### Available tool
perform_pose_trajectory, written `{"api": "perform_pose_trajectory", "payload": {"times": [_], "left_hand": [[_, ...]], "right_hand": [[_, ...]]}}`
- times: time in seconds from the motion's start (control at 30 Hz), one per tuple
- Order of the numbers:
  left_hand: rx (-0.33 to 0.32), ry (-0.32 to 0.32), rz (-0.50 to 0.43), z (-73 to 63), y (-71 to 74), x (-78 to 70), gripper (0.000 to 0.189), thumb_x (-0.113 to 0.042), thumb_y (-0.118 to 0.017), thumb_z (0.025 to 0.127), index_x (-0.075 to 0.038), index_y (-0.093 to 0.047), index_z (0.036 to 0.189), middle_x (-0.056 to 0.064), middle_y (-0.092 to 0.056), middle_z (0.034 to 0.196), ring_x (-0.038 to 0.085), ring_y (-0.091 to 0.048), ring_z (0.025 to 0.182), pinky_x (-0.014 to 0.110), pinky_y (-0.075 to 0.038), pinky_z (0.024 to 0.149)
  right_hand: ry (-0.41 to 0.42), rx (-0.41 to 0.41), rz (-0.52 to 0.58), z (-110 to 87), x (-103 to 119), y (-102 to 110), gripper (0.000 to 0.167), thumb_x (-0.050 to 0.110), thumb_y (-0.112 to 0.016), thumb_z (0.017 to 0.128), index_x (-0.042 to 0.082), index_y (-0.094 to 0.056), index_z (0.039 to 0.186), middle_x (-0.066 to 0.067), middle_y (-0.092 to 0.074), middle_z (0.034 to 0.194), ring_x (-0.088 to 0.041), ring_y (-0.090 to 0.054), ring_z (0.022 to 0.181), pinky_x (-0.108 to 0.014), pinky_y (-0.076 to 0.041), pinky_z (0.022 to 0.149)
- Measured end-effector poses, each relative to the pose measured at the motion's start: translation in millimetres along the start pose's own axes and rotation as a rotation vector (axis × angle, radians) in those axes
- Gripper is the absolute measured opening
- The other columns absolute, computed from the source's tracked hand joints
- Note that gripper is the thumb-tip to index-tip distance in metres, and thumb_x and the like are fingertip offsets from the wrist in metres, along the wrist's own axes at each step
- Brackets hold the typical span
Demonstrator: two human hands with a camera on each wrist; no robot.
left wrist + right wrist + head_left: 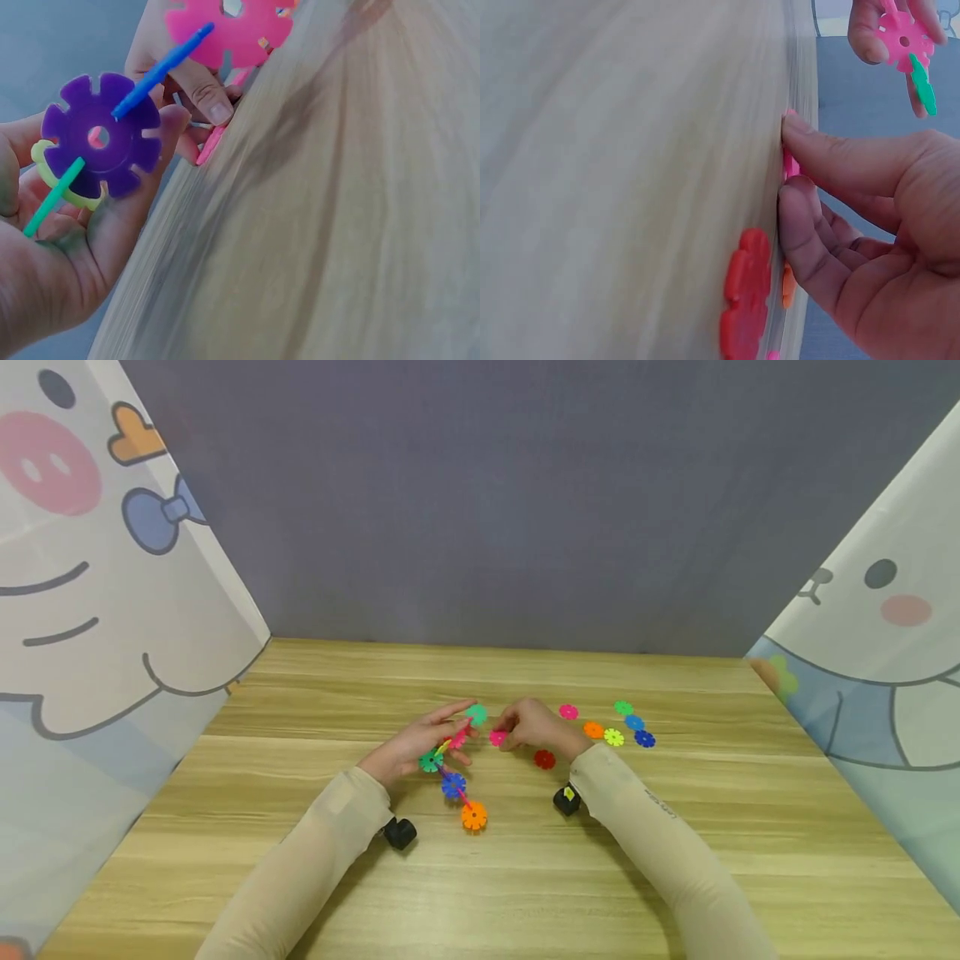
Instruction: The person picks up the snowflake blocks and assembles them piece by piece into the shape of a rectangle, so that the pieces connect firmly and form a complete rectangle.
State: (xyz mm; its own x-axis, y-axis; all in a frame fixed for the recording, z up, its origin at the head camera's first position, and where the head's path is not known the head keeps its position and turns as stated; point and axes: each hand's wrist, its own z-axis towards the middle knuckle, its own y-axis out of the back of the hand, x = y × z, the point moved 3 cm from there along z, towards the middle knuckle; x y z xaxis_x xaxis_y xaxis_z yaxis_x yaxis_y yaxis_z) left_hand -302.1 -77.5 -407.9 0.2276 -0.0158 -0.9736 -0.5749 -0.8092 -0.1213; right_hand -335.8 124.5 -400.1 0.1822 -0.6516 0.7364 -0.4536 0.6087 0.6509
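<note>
My left hand holds a chain of notched plastic discs slotted edge to edge, raised over the table. Its orange disc and blue disc hang toward me, while a teal disc is at the far end. Close up in the left wrist view, a purple disc lies between thumb and fingers, with a pink disc beyond. Just to the right, my right hand pinches a loose pink disc between thumb and fingertip, right at the tabletop; the fingers partly cover it.
A red disc lies beside the right wrist on the wooden table. Farther right are loose discs: pink, orange, yellow, green and two blue ones. A grey partition stands behind.
</note>
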Motion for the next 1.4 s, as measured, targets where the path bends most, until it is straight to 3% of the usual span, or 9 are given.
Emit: {"api": "perform_pose_trajectory", "payload": {"times": [0.13, 0.47, 0.63, 0.73, 0.93, 1.17, 1.3, 1.4], "left_hand": [[0.013, 0.001, -0.011, 0.9, -1.5, 0.2, 0.053, -0.02, -0.039, 0.11, -0.015, -0.023, 0.16, 0.03, -0.047, 0.139, 0.019, -0.069, 0.073, 0.036, -0.059, 0.07], [0.014, -0.001, 0.033, -0.5, -0.9, 1.1, 0.052, -0.023, -0.041, 0.109, -0.018, -0.026, 0.159, 0.028, -0.05, 0.138, 0.019, -0.07, 0.072, 0.042, -0.057, 0.084], [0.025, -0.01, 0.057, -1.4, 0.3, 1.5, 0.053, -0.024, -0.041, 0.109, -0.018, -0.026, 0.159, 0.027, -0.051, 0.137, 0.019, -0.07, 0.072, 0.052, -0.046, 0.102], [0.026, -0.011, 0.063, -1.7, 1.8, 2.2, 0.053, -0.024, -0.041, 0.109, -0.017, -0.025, 0.159, 0.027, -0.051, 0.137, 0.019, -0.07, 0.073, 0.054, -0.042, 0.105], [0.039, -0.003, 0.035, -2.5, 3.8, 3.6, 0.053, -0.023, -0.04, 0.11, -0.016, -0.024, 0.159, 0.029, -0.05, 0.138, 0.02, -0.07, 0.073, 0.049, -0.053, 0.094], [0.047, 0.007, 0.04, -1.7, 3.3, 3.7, 0.053, -0.024, -0.04, 0.11, -0.015, -0.024, 0.159, 0.027, -0.051, 0.136, 0.021, -0.07, 0.076, 0.045, -0.056, 0.088], [0.046, 0.034, 0.044, -1.3, 3.2, 4.3, 0.053, -0.027, -0.04, 0.109, -0.017, -0.025, 0.159, 0.024, -0.053, 0.135, 0.02, -0.07, 0.078, 0.032, -0.056, 0.066], [0.052, 0.05, 0.061, -1.3, 2.7, 4.5, 0.053, -0.028, -0.041, 0.109, -0.019, -0.026, 0.159, 0.022, -0.055, 0.134, 0.02, -0.07, 0.079, 0.028, -0.051, 0.057]], "right_hand": [[-0.014, -0.006, 0.032, 1.3, 2, 0, 0.025, -0.005, -0.081, 0.077, 0.001, -0.071, 0.099, -0.008, -0.065, 0.087, -0.018, -0.062, 0.069, -0.03, -0.058, 0.062], [0.031, -0.063, 0.036, 1.9, 1, 1, 0.027, -0.009, -0.083, 0.073, 0.001, -0.06, 0.082, -0.008, -0.066, 0.076, -0.018, -0.066, 0.06, -0.031, -0.058, 0.055], [0.051, -0.075, 0.121, -0.5, -2, 2, 0.019, -0.014, -0.075, 0.077, -0.001, -0.062, 0.081, -0.011, -0.067, 0.076, -0.021, -0.067, 0.062, -0.033, -0.059, 0.056], [0.058, -0.085, 0.179, -1.9, -2, 2, 0.014, -0.015, -0.071, 0.08, -0.003, -0.064, 0.081, -0.014, -0.068, 0.078, -0.022, -0.068, 0.062, -0.035, -0.06, 0.058], [0.062, -0.109, 0.254, -5.3, -4, 3, 0.007, -0.013, -0.069, 0.085, -0.007, -0.067, 0.085, -0.016, -0.069, 0.08, -0.023, -0.068, 0.062, -0.036, -0.061, 0.06], [0.085, -0.199, 0.382, -13.5, -6, 9, 0.007, -0.015, -0.067, 0.086, -0.011, -0.069, 0.09, -0.019, -0.07, 0.086, -0.024, -0.07, 0.065, -0.038, -0.061, 0.063], [0.122, -0.251, 0.387, -15.0, -6, 12, 0.006, -0.015, -0.069, 0.085, -0.01, -0.071, 0.089, -0.018, -0.071, 0.086, -0.023, -0.069, 0.063, -0.037, -0.061, 0.061], [0.134, -0.287, 0.388, -14.6, -5, 14, 0.006, -0.014, -0.071, 0.084, -0.01, -0.072, 0.088, -0.018, -0.072, 0.087, -0.02, -0.069, 0.062, -0.034, -0.061, 0.06]]}}
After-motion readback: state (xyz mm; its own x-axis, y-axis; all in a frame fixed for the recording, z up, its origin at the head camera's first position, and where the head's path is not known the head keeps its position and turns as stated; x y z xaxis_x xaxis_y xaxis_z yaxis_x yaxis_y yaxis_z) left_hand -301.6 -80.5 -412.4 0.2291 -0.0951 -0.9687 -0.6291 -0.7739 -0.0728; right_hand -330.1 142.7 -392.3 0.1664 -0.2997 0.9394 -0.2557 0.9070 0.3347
